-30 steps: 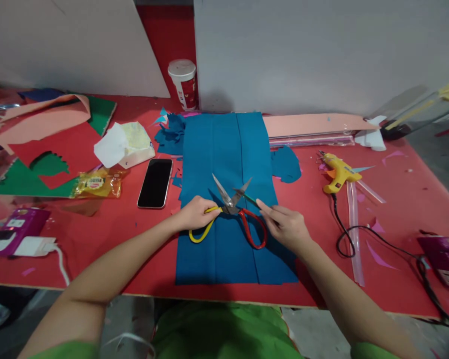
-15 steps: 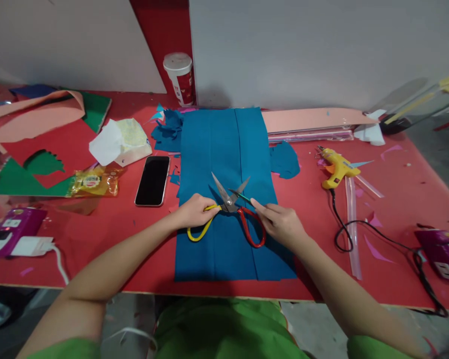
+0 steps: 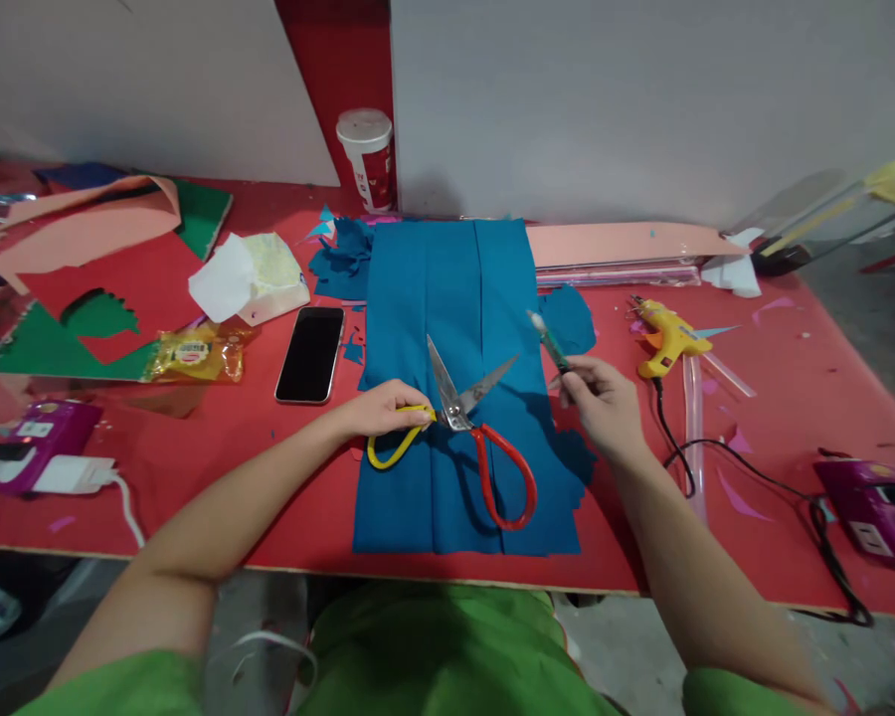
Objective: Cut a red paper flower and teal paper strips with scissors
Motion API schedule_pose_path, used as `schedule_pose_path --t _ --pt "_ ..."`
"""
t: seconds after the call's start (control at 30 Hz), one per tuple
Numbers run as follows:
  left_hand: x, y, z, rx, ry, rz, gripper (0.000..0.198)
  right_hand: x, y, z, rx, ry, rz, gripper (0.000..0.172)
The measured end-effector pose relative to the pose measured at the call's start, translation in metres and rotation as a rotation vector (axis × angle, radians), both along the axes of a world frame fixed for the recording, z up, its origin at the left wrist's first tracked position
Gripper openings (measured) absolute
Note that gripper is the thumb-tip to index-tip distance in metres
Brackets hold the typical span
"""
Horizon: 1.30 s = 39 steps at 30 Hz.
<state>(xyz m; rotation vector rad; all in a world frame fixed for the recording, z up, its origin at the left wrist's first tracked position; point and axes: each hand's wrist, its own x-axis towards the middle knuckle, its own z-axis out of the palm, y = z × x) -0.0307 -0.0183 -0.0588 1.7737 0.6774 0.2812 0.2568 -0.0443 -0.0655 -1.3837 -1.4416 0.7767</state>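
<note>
My left hand (image 3: pixel 395 408) is closed around the yellow handle of a pair of scissors (image 3: pixel 456 412). The blades stand spread apart, and the red handle hangs free over the blue sheet (image 3: pixel 447 278). To the right, my right hand (image 3: pixel 603 403) grips a slim green pen (image 3: pixel 553 348) with a pale end pointing up and away from me. The pen is apart from the scissors, above the sheet's right edge. The blue sheet lies lengthwise in front of me, with two long creases or layer edges. Cut blue pieces (image 3: pixel 568 316) lie at its right side.
A black-screened phone (image 3: pixel 309 355) lies left of the sheet. At right are a yellow glue gun (image 3: pixel 669 336) with a black cord and clear glue sticks (image 3: pixel 693 428). A lidded cup (image 3: pixel 368 164) stands against the wall. Coloured sheets (image 3: pixel 130 268) are heaped at left.
My right hand has moved right and up with the pen, away from the scissors, and the pen now shows its pale end. The scissors look lifted and opened wider.
</note>
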Motion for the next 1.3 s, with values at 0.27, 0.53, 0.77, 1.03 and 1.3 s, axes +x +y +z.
schedule_pose_path --t 0.27,0.53,0.77,1.03,1.3 --pt "0.011 -0.011 -0.001 -0.090 -0.075 -0.247 0.031 -0.019 -0.012 0.007 -0.105 -0.084 0.587 0.021" --pt "0.012 -0.011 -0.003 -0.101 -0.031 -0.245 0.027 -0.015 -0.014 0.010 0.066 -0.338 0.472 0.023" --pt "0.011 -0.009 -0.003 -0.150 -0.030 -0.248 0.024 -0.004 -0.010 0.008 -0.027 -0.225 0.507 0.026" --pt "0.011 -0.009 -0.005 -0.166 -0.021 -0.289 0.023 -0.014 -0.010 0.001 -0.105 -0.210 0.448 0.022" --pt "0.011 -0.011 -0.005 -0.207 -0.097 -0.234 0.025 -0.018 -0.008 -0.014 -0.193 0.123 0.144 0.024"
